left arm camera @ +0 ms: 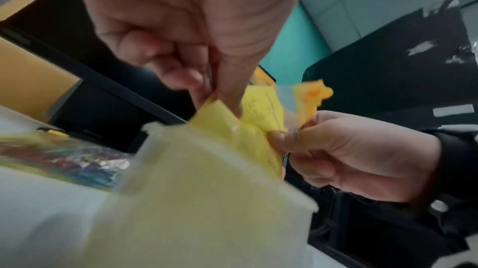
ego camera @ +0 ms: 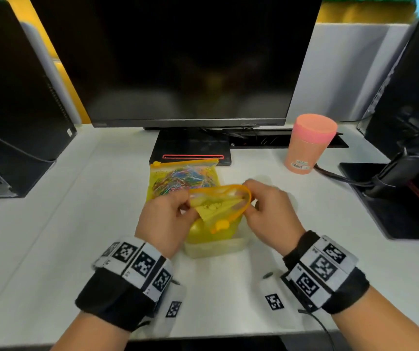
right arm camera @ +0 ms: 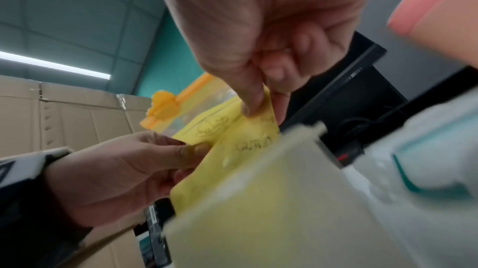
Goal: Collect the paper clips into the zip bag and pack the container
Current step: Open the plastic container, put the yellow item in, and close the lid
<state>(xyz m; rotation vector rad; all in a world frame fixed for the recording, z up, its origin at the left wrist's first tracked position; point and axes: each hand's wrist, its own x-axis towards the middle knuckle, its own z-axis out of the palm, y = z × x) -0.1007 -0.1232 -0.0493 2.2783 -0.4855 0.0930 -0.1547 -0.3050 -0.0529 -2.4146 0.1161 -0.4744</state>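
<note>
Nearest, the left hand (ego camera: 168,219) and right hand (ego camera: 270,211) are each pinching the rim of a yellow zip bag (ego camera: 216,211), spreading its mouth while it is sitting in a clear container (ego camera: 216,247) on the white surface (ego camera: 51,249). Just behind, a second zip bag (ego camera: 183,177) is lying flat with coloured paper clips (ego camera: 185,178) inside. Farther right, a pink canister (ego camera: 309,143) is standing upright; a dark monitor (ego camera: 178,59) is blocking the back.
</note>
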